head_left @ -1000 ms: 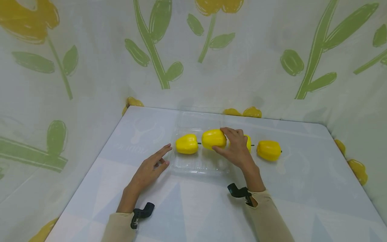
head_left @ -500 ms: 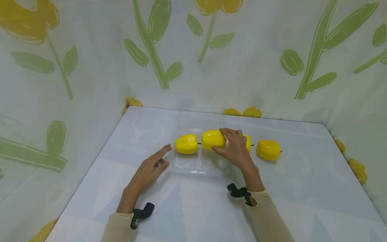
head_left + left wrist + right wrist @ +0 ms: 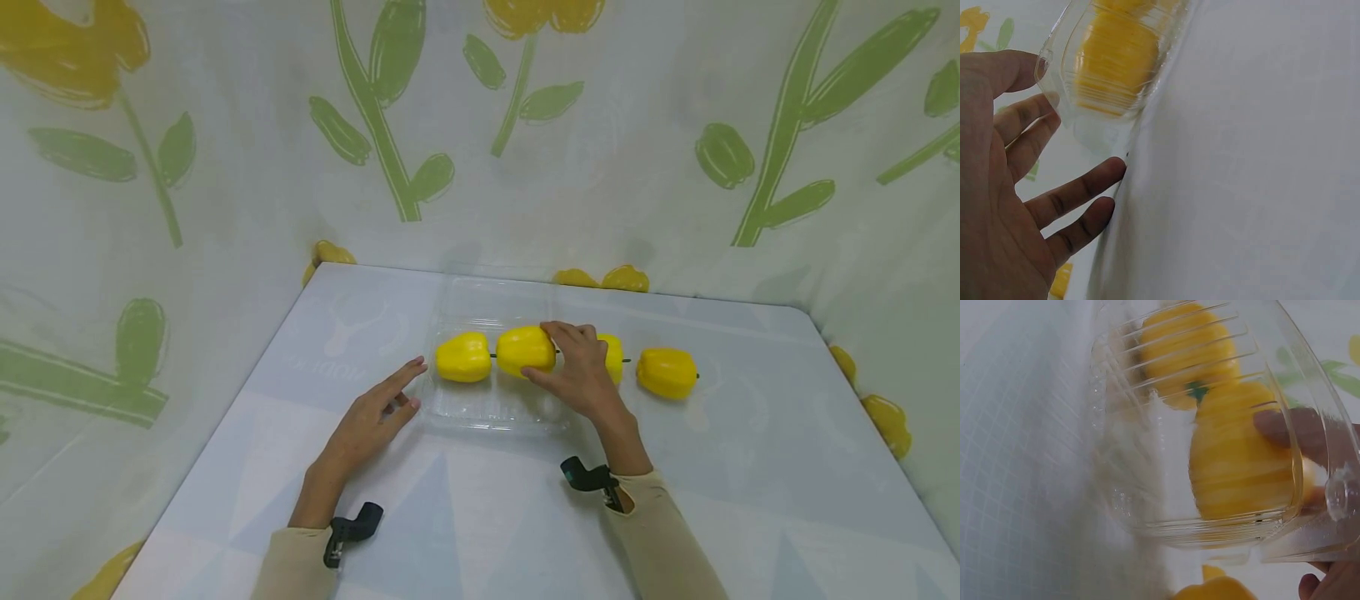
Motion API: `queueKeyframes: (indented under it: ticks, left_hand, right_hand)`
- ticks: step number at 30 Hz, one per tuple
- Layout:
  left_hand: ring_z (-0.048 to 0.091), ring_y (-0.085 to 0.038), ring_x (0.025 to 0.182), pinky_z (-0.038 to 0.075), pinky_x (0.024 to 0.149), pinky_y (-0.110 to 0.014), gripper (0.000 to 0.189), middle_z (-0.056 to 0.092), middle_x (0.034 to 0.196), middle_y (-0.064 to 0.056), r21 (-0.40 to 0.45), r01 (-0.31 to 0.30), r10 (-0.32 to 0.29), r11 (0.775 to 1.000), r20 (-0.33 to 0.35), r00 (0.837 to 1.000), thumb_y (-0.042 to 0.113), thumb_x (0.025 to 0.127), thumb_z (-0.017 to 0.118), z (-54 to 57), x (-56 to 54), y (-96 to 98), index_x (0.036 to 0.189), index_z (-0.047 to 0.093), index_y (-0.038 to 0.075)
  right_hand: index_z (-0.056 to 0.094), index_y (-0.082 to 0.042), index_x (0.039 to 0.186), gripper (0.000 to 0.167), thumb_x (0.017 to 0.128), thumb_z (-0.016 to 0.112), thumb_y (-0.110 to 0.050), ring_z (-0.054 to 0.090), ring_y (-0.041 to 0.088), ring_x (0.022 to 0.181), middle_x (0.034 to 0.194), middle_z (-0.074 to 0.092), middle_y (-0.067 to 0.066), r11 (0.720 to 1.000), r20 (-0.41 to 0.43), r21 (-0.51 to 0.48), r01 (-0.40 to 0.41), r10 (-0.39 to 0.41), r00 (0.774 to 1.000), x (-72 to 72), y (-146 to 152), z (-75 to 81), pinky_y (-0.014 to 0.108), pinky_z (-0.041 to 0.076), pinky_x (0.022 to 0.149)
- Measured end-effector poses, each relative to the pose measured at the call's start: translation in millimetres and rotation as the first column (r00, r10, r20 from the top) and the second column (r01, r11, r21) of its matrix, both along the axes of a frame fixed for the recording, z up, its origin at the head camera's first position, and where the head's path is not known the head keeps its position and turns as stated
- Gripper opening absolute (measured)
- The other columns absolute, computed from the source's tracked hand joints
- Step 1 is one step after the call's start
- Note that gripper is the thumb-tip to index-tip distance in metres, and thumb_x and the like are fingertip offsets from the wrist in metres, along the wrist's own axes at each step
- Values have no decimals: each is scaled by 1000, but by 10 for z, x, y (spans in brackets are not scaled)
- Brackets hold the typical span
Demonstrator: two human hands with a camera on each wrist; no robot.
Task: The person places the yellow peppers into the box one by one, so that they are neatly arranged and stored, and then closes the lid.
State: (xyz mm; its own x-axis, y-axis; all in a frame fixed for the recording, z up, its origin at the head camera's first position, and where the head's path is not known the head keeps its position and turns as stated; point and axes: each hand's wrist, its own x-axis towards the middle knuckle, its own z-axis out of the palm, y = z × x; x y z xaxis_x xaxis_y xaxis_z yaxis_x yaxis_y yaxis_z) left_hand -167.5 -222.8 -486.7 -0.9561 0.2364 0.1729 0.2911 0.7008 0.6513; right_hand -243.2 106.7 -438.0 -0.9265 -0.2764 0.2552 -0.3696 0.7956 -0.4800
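Note:
My right hand [image 3: 581, 371] grips a yellow bell pepper [image 3: 524, 352] between thumb and fingers, over the right side of a clear plastic clamshell box [image 3: 487, 408]. Left of it, a second yellow bell pepper [image 3: 463, 357] lies in the box, its stem towards the held one. In the right wrist view the held pepper [image 3: 1241, 456] shows through the clear wall, with the fingertips [image 3: 1272, 427] against its side. My left hand [image 3: 375, 421] is at the box's left edge, fingers loosely extended; in the left wrist view its upper fingertips touch the clear rim [image 3: 1041, 72].
Right of the box, a yellow bell pepper [image 3: 613, 358] is partly hidden behind my right hand, and another yellow pepper [image 3: 667, 373] lies farther right. The box's raised lid [image 3: 498, 298] stands at the back. A flower-print cloth [image 3: 600, 192] hangs beyond the pale table [image 3: 480, 517].
My right hand has moved slightly left and down with the pepper, closer to the pepper in the box. The left hand has stayed in place.

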Motion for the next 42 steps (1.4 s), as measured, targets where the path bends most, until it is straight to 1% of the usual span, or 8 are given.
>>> queueKeyframes:
  ticks: [4, 11, 19, 24, 32, 38, 42]
  left_hand:
    - [56, -10, 99, 48, 90, -43, 55, 30, 160, 18, 10, 5, -5, 1000, 5, 1000, 35, 102, 58, 2, 8, -7, 155, 39, 33]
    - [56, -10, 98, 49, 89, -42, 55, 30, 160, 17, 19, 22, -22, 1000, -16, 1000, 33, 103, 58, -8, -8, -13, 154, 40, 31]
    - [56, -9, 97, 49, 89, -41, 56, 30, 160, 16, 2, 24, -24, 1000, -32, 999, 33, 103, 57, -18, -12, -16, 155, 39, 31]
    - [56, -10, 97, 49, 89, -43, 56, 31, 160, 15, 4, 24, -24, 1000, -31, 999, 33, 102, 58, -15, -17, -12, 155, 39, 31]
    - [56, -10, 98, 49, 91, -43, 56, 30, 160, 15, 19, 23, -23, 1000, -10, 1000, 33, 103, 58, -2, -2, -9, 155, 38, 31]
    - [56, -10, 98, 48, 91, -42, 55, 30, 159, 18, 26, 23, -23, 999, -7, 1000, 34, 103, 57, -4, -3, -9, 154, 39, 33]
    - [56, -10, 98, 49, 90, -43, 55, 30, 160, 17, 20, 21, -20, 1000, -15, 1000, 33, 103, 57, -9, -5, -8, 155, 39, 33]
  right_hand:
    - [54, -10, 141, 75, 81, 82, -46, 41, 29, 120, 145, 53, 9, 1000, 1, 9, 1, -1, 1000, -7, -7, -18, 48, 30, 94]
    - [55, -10, 141, 75, 81, 82, -45, 41, 30, 120, 145, 53, 10, 1000, 7, 10, 7, -7, 1000, -11, -7, -32, 48, 30, 95]
    - [55, -9, 141, 75, 81, 83, -45, 41, 31, 120, 145, 53, 11, 1000, 6, 14, 3, -3, 1000, -12, 0, -48, 48, 30, 93]
    - [55, -9, 141, 75, 81, 82, -46, 42, 30, 119, 145, 53, 11, 1000, -2, 15, 0, 0, 1000, -17, -4, -75, 47, 30, 92]
    - [55, -9, 141, 76, 80, 83, -47, 42, 30, 119, 145, 53, 10, 1000, -7, 16, -8, 8, 1000, -23, -8, -128, 47, 30, 91]
    - [56, -10, 140, 75, 80, 83, -47, 40, 31, 121, 145, 51, 10, 1000, 3, 26, -5, 5, 1000, -28, -6, -122, 48, 31, 92]
    - [56, -10, 140, 75, 80, 83, -48, 39, 32, 122, 144, 51, 10, 999, 14, 37, 1, -2, 1000, -30, -6, -120, 49, 32, 93]
